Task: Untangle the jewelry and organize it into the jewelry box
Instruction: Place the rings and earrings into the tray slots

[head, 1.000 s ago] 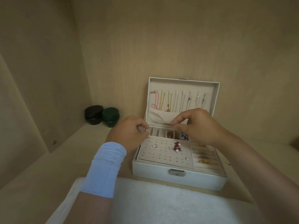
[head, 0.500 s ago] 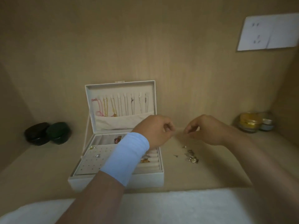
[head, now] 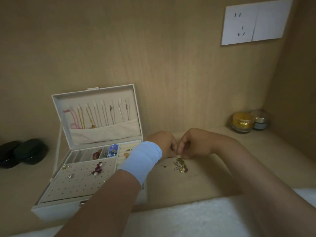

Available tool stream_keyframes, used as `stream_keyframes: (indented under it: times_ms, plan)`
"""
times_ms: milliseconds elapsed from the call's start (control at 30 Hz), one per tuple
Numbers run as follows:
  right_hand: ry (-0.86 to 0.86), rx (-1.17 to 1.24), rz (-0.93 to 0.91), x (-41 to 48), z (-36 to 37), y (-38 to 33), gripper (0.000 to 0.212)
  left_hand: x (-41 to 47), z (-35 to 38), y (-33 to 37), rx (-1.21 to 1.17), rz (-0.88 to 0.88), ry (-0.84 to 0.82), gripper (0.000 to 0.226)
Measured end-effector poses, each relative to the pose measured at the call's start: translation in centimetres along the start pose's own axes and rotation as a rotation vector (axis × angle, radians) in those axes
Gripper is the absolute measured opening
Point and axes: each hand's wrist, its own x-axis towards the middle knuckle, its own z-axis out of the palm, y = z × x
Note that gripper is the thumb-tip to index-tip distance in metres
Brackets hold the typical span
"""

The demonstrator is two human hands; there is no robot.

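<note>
Your jewelry tangle [head: 180, 167] lies on the bench [head: 196, 185], just right of the open jewelry box [head: 51, 212] and directly under your fingertips. Expect it to weigh next to nothing: a knot of fine gold and silver links and small charms, limp, slippery and easy to kink or snap if you tug it. Work it by its outermost loose end or a clasp, and pin the clump lightly while you draw one strand free instead of pulling from the middle. One small loose piece [head: 164, 166] sits apart on the bench to the left of the clump, and it could easily get flicked away.

Your left hand [head: 164, 145], with its pale blue wristband [head: 142, 159], and your right hand [head: 193, 144] both have their fingers curled into a pinch. The fingertips meet at the top edge of the tangle and look to grasp a bit of it, though the strand itself is too fine to make out.

Half a second ago your hands were held a little apart above the clump; now they have closed together and dropped onto its top. A second ago they were over the box. Your view has also swung right, so the box sits further left and the wall socket [head: 254, 23] shows more fully.
</note>
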Motion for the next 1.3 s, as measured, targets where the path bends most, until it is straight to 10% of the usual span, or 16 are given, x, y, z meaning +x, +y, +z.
stream_keyframes:
  times_ms: [600,933,1300]
  plan:
    - [0.061,0.447,-0.011,-0.8,-0.5,-0.1,0.009,-2.2,-0.6,-0.9,-0.630,-0.053,0.125,0.016]
    - [-0.155,0.168,0.063,-0.7,0.0,-0.6,0.011,-2.7,-1.5,-1.2,-0.273,-0.064,0.261,0.015]
    - [-0.098,0.055,0.073,-0.8,0.4,-1.6,0.022,-5.4,-2.5,-1.5,-0.498,-0.059,0.293,0.016]
